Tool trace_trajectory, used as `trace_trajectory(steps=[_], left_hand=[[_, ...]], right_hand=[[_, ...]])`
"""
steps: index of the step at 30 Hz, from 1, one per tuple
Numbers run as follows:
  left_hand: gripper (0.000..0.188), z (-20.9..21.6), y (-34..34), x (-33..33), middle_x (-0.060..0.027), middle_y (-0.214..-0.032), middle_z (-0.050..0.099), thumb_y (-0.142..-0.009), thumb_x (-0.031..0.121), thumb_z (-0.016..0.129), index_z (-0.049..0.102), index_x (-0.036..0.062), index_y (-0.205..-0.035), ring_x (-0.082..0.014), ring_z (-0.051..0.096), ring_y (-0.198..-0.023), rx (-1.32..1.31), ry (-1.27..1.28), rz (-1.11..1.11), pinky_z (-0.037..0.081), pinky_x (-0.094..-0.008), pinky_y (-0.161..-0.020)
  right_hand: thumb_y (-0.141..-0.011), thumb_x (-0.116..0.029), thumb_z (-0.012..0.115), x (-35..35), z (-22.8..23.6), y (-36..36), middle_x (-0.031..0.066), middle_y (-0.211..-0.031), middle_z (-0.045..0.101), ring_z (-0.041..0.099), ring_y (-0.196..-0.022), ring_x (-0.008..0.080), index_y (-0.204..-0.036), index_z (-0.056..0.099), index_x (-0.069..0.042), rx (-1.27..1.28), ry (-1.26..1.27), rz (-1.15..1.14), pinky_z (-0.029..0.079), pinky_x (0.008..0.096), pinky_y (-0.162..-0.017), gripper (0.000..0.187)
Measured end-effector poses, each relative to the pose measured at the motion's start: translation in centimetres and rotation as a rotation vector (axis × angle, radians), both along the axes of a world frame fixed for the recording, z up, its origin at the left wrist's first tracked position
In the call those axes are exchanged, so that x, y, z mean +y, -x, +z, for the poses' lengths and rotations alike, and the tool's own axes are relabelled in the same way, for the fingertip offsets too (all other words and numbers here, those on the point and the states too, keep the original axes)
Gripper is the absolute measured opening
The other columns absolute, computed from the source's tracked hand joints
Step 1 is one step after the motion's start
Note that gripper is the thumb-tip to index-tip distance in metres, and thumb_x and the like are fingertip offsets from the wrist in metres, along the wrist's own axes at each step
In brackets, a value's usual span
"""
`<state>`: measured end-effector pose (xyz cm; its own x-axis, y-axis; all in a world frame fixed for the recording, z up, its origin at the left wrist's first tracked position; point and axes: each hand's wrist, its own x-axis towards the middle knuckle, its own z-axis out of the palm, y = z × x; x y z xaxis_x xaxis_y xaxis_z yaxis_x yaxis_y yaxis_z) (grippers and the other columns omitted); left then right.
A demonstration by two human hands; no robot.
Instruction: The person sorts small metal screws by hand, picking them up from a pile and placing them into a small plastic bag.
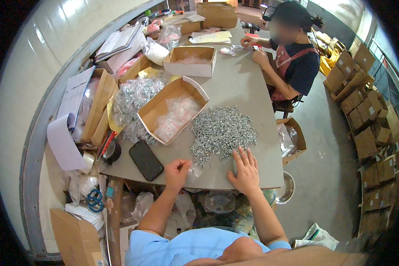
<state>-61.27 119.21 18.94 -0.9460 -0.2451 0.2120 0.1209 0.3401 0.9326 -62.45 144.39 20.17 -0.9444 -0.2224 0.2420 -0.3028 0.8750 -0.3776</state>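
A wide pile of small silver screws (224, 131) lies on the grey table (264, 146) in front of me. My left hand (177, 174) is closed, pinching a small clear plastic bag (194, 170) at the near left edge of the pile. My right hand (245, 172) rests palm down with its fingers stretched out, the fingertips touching the near right side of the screws. Left of the pile, an open cardboard box (173, 108) holds many flat clear bags. A black phone (146, 160) lies beside my left hand.
Bagged metal parts (135, 104) heap up at the left, near a white box (189, 61). A co-worker (292, 57) sits at the table's far right, handling a small bag. Stacked cartons (372, 115) line the right; a metal bowl (287, 188) and carton (292, 139) stand beside the table.
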Motion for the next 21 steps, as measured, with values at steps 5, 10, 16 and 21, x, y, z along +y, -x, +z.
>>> trace_trajectory(steps=[5, 10, 16, 21], left_hand=[[0.017, -1.6, -0.5, 0.2, -0.0013, -0.074, 0.064, -0.085, 0.010, 0.066, 0.067, -0.0051, -0.093, -0.0055, 0.053, -0.066, 0.046, -0.119, 0.085, 0.044, -0.0224, -0.061], [0.017, -1.4, 0.0, 1.2, -0.0048, -0.075, 0.066, -0.086, 0.009, 0.065, 0.067, -0.0035, -0.097, -0.0068, 0.055, -0.066, 0.244, -0.101, 0.144, 0.045, -0.0232, -0.060], [0.017, -1.0, -0.2, 1.6, -0.0075, -0.070, 0.066, -0.082, 0.014, 0.069, 0.068, -0.0029, -0.087, -0.0092, 0.057, -0.061, 0.132, 0.039, 0.160, 0.047, -0.0261, -0.057], [0.020, -1.1, 0.0, 1.8, -0.0052, -0.066, 0.065, -0.078, 0.016, 0.074, 0.068, -0.0024, -0.082, -0.0081, 0.054, -0.058, 0.161, 0.024, 0.187, 0.045, -0.0246, -0.055]], right_hand=[[-0.074, -0.027, 0.066, -0.1, 0.3, 0.0, 0.0109, -0.145, 0.035, 0.027, -0.136, 0.0343, -0.134, 0.044, -0.012, 0.022, 0.022, 0.013, 0.022, 0.0490, -0.110, 0.065], [-0.074, -0.030, 0.067, 0.1, -0.2, -0.5, 0.0115, -0.144, 0.035, 0.027, -0.136, 0.0341, -0.134, 0.044, -0.013, 0.034, 0.084, 0.022, 0.023, 0.0494, -0.110, 0.065], [-0.074, -0.031, 0.068, 0.3, -0.7, -0.7, 0.0127, -0.145, 0.034, 0.026, -0.137, 0.0339, -0.135, 0.043, -0.014, 0.083, 0.081, 0.033, 0.021, 0.0491, -0.111, 0.068], [-0.074, -0.030, 0.068, 0.8, -0.9, -0.7, 0.0138, -0.145, 0.033, 0.026, -0.136, 0.0344, -0.136, 0.042, -0.015, 0.104, 0.069, 0.031, 0.021, 0.0479, -0.111, 0.069]])
